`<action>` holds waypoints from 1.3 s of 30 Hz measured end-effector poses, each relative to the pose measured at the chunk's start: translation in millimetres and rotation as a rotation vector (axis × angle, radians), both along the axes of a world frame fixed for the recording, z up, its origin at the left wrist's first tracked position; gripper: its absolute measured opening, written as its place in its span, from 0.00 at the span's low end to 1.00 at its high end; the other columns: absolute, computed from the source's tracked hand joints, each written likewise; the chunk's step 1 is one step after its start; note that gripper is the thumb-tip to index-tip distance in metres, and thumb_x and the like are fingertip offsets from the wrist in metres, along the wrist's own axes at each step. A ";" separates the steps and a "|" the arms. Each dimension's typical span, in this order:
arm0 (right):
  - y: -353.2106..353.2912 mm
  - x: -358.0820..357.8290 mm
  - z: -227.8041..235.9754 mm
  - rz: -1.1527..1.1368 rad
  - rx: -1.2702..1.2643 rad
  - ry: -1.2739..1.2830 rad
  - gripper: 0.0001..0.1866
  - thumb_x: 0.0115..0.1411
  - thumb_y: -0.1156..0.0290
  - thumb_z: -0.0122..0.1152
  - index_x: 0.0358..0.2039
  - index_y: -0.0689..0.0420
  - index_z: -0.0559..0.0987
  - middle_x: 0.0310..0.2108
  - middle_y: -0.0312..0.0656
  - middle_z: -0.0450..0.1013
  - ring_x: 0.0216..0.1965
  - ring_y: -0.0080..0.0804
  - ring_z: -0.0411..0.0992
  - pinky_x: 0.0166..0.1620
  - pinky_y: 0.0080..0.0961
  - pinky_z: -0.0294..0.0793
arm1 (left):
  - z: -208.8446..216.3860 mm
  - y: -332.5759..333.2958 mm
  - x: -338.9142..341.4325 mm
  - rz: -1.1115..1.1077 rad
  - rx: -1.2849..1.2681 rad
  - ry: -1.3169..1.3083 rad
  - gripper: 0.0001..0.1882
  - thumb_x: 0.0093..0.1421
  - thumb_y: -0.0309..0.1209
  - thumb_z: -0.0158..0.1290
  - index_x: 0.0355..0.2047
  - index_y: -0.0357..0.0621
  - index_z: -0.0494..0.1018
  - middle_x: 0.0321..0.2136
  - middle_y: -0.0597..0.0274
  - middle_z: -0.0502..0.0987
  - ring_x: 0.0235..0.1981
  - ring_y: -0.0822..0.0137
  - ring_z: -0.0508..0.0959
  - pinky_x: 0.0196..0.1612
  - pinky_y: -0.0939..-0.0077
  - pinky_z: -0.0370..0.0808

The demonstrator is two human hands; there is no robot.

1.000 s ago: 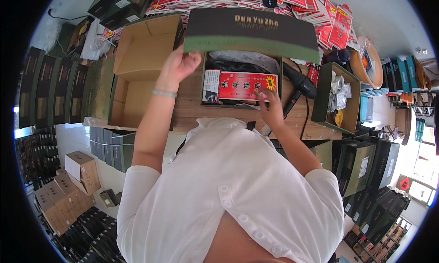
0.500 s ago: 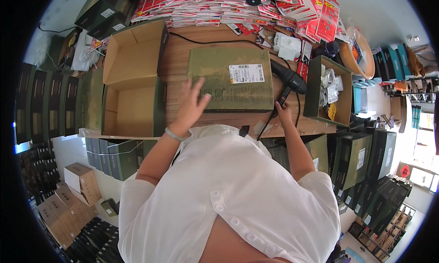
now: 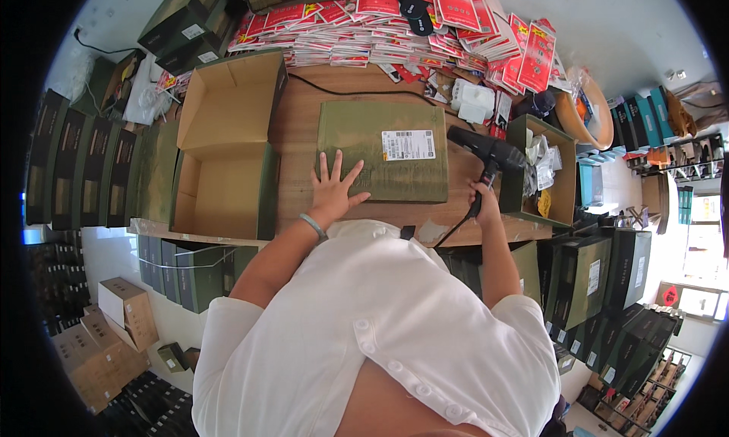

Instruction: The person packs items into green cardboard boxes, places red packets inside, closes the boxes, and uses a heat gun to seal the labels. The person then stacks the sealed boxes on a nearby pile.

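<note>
A closed green cardboard box (image 3: 364,180) lies flat on the wooden table, with a white printed label (image 3: 408,145) on its lid. My left hand (image 3: 334,190) rests with spread fingers on the near left part of that lid. Right of the box, my right hand (image 3: 484,201) grips the handle of a black hair dryer (image 3: 486,150), whose nozzle points left toward the box's right side. The dryer's cord hangs down from the handle toward the table's front edge.
An open, empty-looking green box (image 3: 220,186) stands at the left, lid raised. At the right, an open box (image 3: 516,171) holds plastic packets. Red and white printed packets (image 3: 342,38) pile up at the back. Beside them sit a white device (image 3: 471,100) and a round tan basket (image 3: 592,118).
My left hand has come down onto the box lid from a raised pose. My right hand has lifted the hair dryer slightly and moved it right, with its nozzle apart from the box.
</note>
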State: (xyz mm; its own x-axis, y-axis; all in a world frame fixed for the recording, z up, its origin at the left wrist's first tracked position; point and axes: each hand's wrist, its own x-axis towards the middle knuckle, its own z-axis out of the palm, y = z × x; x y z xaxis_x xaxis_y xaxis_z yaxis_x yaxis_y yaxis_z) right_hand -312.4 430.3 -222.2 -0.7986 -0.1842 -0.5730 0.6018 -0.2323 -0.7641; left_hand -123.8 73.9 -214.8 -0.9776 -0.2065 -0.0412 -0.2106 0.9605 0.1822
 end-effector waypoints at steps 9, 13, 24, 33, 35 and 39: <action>-21.0 66.6 100.9 -0.119 0.394 0.352 0.23 0.64 0.45 0.55 0.26 0.51 0.66 0.12 0.35 0.64 0.09 0.22 0.61 0.12 0.19 0.60 | 1.3 -3.6 1.1 0.038 0.095 0.120 0.29 0.62 0.55 0.47 0.63 0.70 0.64 0.67 0.49 0.53 0.66 0.36 0.49 0.62 0.28 0.43; -49.0 79.8 118.3 -0.059 0.458 0.317 0.24 0.65 0.44 0.50 0.28 0.54 0.70 0.12 0.34 0.64 0.09 0.20 0.61 0.11 0.18 0.58 | 2.2 -20.5 -16.8 0.141 0.161 0.232 0.22 0.66 0.47 0.45 0.57 0.55 0.69 0.61 0.48 0.62 0.60 0.43 0.63 0.62 0.33 0.48; -114.2 103.0 143.9 0.213 0.672 0.373 0.23 0.56 0.53 0.68 0.26 0.59 0.70 0.14 0.34 0.65 0.11 0.21 0.63 0.15 0.22 0.62 | -13.5 -33.3 -21.1 0.261 0.562 0.662 0.27 0.67 0.36 0.43 0.63 0.35 0.56 0.63 0.33 0.55 0.63 0.38 0.58 0.65 0.57 0.57; -131.1 102.3 146.0 0.292 0.780 0.392 0.26 0.48 0.60 0.74 0.39 0.63 0.72 0.25 0.39 0.76 0.26 0.27 0.73 0.34 0.29 0.74 | -11.7 -32.0 -17.3 0.258 0.514 0.618 0.26 0.67 0.34 0.43 0.63 0.37 0.56 0.63 0.38 0.57 0.63 0.42 0.60 0.64 0.55 0.57; -130.7 101.3 150.8 0.257 0.844 0.396 0.25 0.49 0.61 0.75 0.39 0.63 0.73 0.25 0.39 0.76 0.25 0.26 0.73 0.32 0.27 0.73 | -11.0 -32.4 -17.0 0.251 0.522 0.622 0.26 0.67 0.34 0.43 0.62 0.36 0.57 0.63 0.38 0.57 0.63 0.42 0.60 0.64 0.56 0.58; -113.1 95.0 150.4 0.223 0.718 0.369 0.23 0.49 0.64 0.75 0.38 0.62 0.73 0.22 0.37 0.73 0.20 0.21 0.68 0.23 0.22 0.68 | -17.7 -30.2 -18.1 0.261 0.591 0.684 0.25 0.66 0.31 0.44 0.62 0.35 0.57 0.62 0.39 0.59 0.62 0.43 0.61 0.64 0.57 0.58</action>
